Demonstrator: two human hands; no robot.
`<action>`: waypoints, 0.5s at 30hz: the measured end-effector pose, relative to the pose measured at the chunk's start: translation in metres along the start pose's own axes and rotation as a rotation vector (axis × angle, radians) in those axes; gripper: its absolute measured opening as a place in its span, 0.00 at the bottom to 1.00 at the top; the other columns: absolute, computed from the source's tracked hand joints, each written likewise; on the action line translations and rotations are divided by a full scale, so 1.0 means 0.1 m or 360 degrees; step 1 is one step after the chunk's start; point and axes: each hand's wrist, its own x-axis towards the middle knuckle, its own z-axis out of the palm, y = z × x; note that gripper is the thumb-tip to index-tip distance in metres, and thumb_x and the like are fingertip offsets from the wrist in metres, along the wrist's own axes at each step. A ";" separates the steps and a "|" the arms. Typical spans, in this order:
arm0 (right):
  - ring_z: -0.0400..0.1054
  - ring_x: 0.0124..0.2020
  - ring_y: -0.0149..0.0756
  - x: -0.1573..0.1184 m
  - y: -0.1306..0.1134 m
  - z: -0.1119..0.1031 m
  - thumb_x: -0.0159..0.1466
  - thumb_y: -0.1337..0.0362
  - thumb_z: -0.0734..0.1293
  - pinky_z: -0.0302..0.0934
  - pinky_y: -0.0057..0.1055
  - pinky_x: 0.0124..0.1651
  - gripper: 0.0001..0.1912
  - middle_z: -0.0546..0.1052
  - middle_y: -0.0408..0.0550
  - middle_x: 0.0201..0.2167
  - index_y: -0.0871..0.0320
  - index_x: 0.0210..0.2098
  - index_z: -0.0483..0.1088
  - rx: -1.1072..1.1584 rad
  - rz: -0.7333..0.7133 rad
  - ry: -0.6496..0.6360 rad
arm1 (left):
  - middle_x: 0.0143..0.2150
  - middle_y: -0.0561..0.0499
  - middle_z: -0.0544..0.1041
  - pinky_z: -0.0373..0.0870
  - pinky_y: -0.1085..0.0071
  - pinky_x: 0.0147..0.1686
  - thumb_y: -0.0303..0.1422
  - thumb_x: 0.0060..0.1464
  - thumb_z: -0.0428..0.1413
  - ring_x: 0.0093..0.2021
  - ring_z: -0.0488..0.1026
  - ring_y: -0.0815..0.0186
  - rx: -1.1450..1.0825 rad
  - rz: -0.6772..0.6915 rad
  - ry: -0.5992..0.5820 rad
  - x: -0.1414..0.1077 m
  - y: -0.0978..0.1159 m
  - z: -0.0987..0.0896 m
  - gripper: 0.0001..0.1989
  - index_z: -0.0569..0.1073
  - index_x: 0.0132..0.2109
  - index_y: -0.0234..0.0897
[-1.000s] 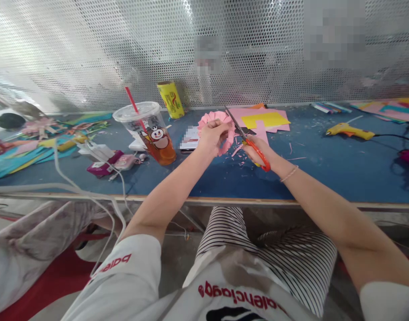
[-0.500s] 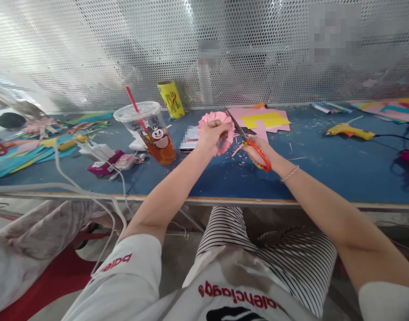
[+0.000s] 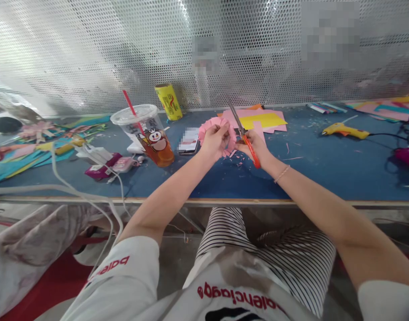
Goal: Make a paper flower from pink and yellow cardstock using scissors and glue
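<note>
While the left hand (image 3: 215, 141) pinches the ring (image 3: 207, 125), the right hand (image 3: 258, 149) has scissors (image 3: 253, 155) in its grip. Materials: ring looks like thin matte paper, pleated/overlapping, scalloped outer edge. Scissors are grey metal blades with red-orange loops, smooth. Table (image 3: 311, 178) is flat blue with a pale front edge; screen (image 3: 140, 49) behind it is perforated metal, shiny. Flat pink and yellow sheets (image 3: 269, 121) are stacked behind the hands, straight-cut edges; small pink scraps (image 3: 239, 164) scattered below the ring. Ring looks: pale pink, roughly round, open middle with blue showing through, near side partly covered by the left hand. Position: ring sits in the left thumb-and-finger pinch, body of it around and left of the fingertips, over the table between phone (image 3: 190, 140) and scissors. Left grip is narrow, on the ring. Right fingers are curled round the scissor loops, blades pointing up and slightly left, looking nearly together. Right fingertips are at the ring's right edge; can't tell if they touch. Clear cup (image 3: 161, 154) with amber drink and red straw (image 3: 128, 101) left of the phone; yellow glue gun (image 3: 348, 130) well right.
</note>
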 end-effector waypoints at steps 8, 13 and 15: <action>0.62 0.26 0.29 0.00 -0.24 -0.02 0.49 0.71 0.66 0.58 0.30 0.32 0.16 0.64 0.37 0.23 0.54 0.30 0.54 0.0061 0.0032 0.0261 | 0.26 0.55 0.73 0.71 0.77 0.33 0.27 0.49 0.61 0.28 0.72 0.76 0.0128 0.0072 -0.0224 0.00 -0.02 -0.02 0.08 0.68 0.29 0.34; 0.61 0.25 0.28 -0.03 -0.35 -0.05 0.51 0.72 0.65 0.55 0.28 0.28 0.16 0.62 0.36 0.23 0.53 0.30 0.52 0.0010 0.0102 0.0288 | 0.25 0.54 0.73 0.69 0.74 0.33 0.23 0.45 0.62 0.27 0.72 0.74 0.0485 0.0099 -0.0326 -0.04 -0.06 -0.02 0.09 0.68 0.28 0.33; 0.61 0.26 0.29 -0.04 -0.38 -0.05 0.52 0.72 0.64 0.54 0.28 0.29 0.16 0.62 0.37 0.23 0.53 0.31 0.51 -0.0024 0.0077 0.0291 | 0.25 0.54 0.73 0.70 0.73 0.36 0.24 0.46 0.62 0.28 0.72 0.74 0.0516 0.0103 -0.0305 -0.06 -0.06 -0.02 0.08 0.68 0.28 0.33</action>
